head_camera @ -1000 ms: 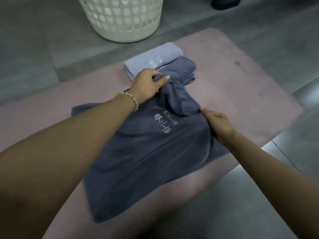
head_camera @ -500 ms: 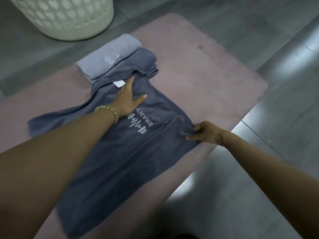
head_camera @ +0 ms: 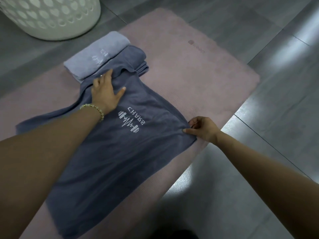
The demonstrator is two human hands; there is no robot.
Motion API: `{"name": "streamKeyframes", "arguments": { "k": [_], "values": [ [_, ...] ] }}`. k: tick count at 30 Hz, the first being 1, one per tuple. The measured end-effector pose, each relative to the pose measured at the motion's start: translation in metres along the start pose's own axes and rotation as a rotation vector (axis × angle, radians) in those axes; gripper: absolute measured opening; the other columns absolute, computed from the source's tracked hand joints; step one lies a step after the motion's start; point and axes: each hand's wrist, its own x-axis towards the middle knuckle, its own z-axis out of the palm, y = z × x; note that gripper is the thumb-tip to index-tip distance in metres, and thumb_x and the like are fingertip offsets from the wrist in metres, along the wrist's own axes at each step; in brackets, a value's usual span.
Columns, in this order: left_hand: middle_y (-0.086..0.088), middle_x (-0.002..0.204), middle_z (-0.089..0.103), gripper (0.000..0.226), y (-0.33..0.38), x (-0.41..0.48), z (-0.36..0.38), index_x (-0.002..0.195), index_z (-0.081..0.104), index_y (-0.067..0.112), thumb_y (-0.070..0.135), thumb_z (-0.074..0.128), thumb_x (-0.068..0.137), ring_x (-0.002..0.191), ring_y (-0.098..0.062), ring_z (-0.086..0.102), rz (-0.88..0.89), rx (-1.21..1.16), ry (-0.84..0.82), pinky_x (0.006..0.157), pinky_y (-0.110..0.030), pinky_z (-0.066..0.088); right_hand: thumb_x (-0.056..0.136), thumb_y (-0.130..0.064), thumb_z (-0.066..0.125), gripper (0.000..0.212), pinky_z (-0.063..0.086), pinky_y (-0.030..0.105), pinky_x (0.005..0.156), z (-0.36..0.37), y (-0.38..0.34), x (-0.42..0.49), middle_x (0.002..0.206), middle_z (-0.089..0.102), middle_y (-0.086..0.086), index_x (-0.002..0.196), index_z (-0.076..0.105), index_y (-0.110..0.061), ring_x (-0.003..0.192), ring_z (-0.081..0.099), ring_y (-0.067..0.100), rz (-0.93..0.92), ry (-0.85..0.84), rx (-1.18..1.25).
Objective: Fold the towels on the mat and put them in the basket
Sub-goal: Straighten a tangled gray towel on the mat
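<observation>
The grey tiled floor [head_camera: 259,169] runs under everything, and the pink mat [head_camera: 198,69] lies slantwise across it. Spread over the near half of the mat is the big dark blue-grey towel [head_camera: 107,166], mostly flat, with one end trailing off to my left and its far end bunched up against the folded pile. The white basket [head_camera: 51,18] with heart-shaped holes stands on the floor beyond the mat's far edge, at upper left; only its lower wall shows, so I cannot tell what is in it. Between the basket and the spread towel, two folded towels sit side by side and touching on the mat: a pale lavender towel [head_camera: 96,56] and a dark folded towel [head_camera: 136,57] on its right.

My left hand [head_camera: 105,94] lies palm down on the spread towel near its far end, fingers [head_camera: 108,75] spread and flat. My right hand [head_camera: 203,129] pinches the towel's right-hand edge between thumb and curled fingers. A beaded bracelet [head_camera: 96,108] circles my left wrist, just beside the white stitched logo [head_camera: 131,121].
</observation>
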Motion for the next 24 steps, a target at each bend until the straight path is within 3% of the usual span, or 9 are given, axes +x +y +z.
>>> {"name": "streamKeyframes", "arguments": {
  "k": [2, 4, 7, 10, 14, 17, 20, 22, 24],
  "values": [
    [-0.008, 0.142, 0.044, 0.068, -0.004, 0.008, -0.004, 0.146, 0.028, 0.016, 0.039, 0.058, 0.090, 0.130, -0.034, 0.029, -0.002, 0.005, -0.009, 0.109, -0.041, 0.021, 0.074, -0.020, 0.079, 0.021, 0.041, 0.012, 0.065, 0.000, -0.002, -0.001, 0.066, 0.056, -0.003, 0.077, 0.061, -0.009, 0.069, 0.052, 0.011, 0.012, -0.057, 0.114],
    [-0.012, 0.141, 0.042, 0.062, -0.009, 0.017, -0.009, 0.142, 0.036, 0.015, 0.039, 0.058, 0.090, 0.130, -0.034, 0.030, 0.015, 0.086, -0.017, 0.109, -0.039, 0.020, 0.079, -0.018, 0.075, 0.020, 0.042, 0.013, 0.066, 0.003, -0.005, -0.003, 0.062, 0.053, -0.004, 0.071, 0.059, -0.010, 0.068, 0.050, 0.009, -0.008, -0.049, 0.284],
    [-0.019, 0.144, 0.036, 0.066, -0.024, 0.029, -0.014, 0.142, 0.034, 0.013, 0.046, 0.056, 0.089, 0.133, -0.038, 0.031, -0.080, 0.103, -0.081, 0.113, -0.041, 0.021, 0.086, -0.022, 0.068, 0.018, 0.044, 0.007, 0.061, 0.017, -0.021, -0.004, 0.071, 0.058, -0.003, 0.072, 0.059, -0.014, 0.070, 0.052, 0.006, -0.027, 0.057, 0.518],
    [-0.026, 0.136, 0.043, 0.063, -0.034, 0.030, -0.017, 0.136, 0.040, 0.006, 0.045, 0.057, 0.088, 0.126, -0.042, 0.039, -0.125, 0.119, -0.113, 0.108, -0.043, 0.030, 0.089, -0.021, 0.064, 0.014, 0.045, 0.006, 0.056, 0.038, -0.053, 0.003, 0.074, 0.059, -0.003, 0.078, 0.059, -0.014, 0.068, 0.052, 0.005, -0.060, 0.189, 0.658],
    [-0.022, 0.117, 0.059, 0.047, -0.040, 0.028, -0.027, 0.114, 0.055, 0.008, 0.046, 0.059, 0.087, 0.112, -0.041, 0.051, -0.108, 0.091, -0.103, 0.097, -0.043, 0.042, 0.094, -0.024, 0.057, 0.021, 0.039, 0.009, 0.053, 0.058, -0.095, 0.014, 0.070, 0.051, -0.004, 0.076, 0.049, -0.017, 0.063, 0.043, 0.005, -0.179, 0.220, 0.592],
    [-0.025, 0.098, 0.063, 0.041, -0.046, 0.025, -0.033, 0.092, 0.063, 0.014, 0.054, 0.055, 0.086, 0.099, -0.043, 0.056, -0.052, 0.094, -0.110, 0.089, -0.043, 0.047, 0.093, -0.029, 0.057, 0.025, 0.037, 0.021, 0.057, 0.069, -0.114, 0.018, 0.066, 0.047, -0.002, 0.076, 0.042, -0.019, 0.060, 0.041, 0.009, -0.225, 0.181, 0.484],
    [-0.022, 0.075, 0.053, 0.041, -0.048, 0.019, -0.038, 0.068, 0.049, 0.013, 0.047, 0.054, 0.089, 0.081, -0.041, 0.056, -0.020, 0.033, -0.145, 0.071, -0.037, 0.042, 0.088, -0.033, 0.064, 0.024, 0.042, 0.023, 0.062, 0.078, -0.128, 0.015, 0.071, 0.056, 0.003, 0.094, 0.050, -0.015, 0.065, 0.052, 0.013, -0.246, 0.109, 0.492],
    [-0.014, 0.070, 0.049, 0.039, -0.047, 0.012, -0.045, 0.068, 0.046, 0.010, 0.040, 0.053, 0.092, 0.072, -0.033, 0.050, -0.001, 0.000, -0.158, 0.067, -0.036, 0.038, 0.086, -0.032, 0.068, 0.031, 0.047, 0.021, 0.068, 0.082, -0.134, 0.011, 0.078, 0.064, -0.001, 0.109, 0.054, -0.017, 0.074, 0.060, 0.010, -0.272, 0.075, 0.495],
    [-0.004, 0.063, 0.044, 0.034, -0.044, 0.001, -0.052, 0.067, 0.043, 0.016, 0.035, 0.052, 0.094, 0.065, -0.020, 0.045, 0.016, -0.100, -0.171, 0.063, -0.030, 0.034, 0.085, -0.027, 0.069, 0.039, 0.045, 0.012, 0.060, 0.084, -0.140, 0.006, 0.063, 0.062, -0.011, 0.120, 0.053, -0.020, 0.060, 0.058, -0.003, -0.319, 0.047, 0.504]
  ]
}}
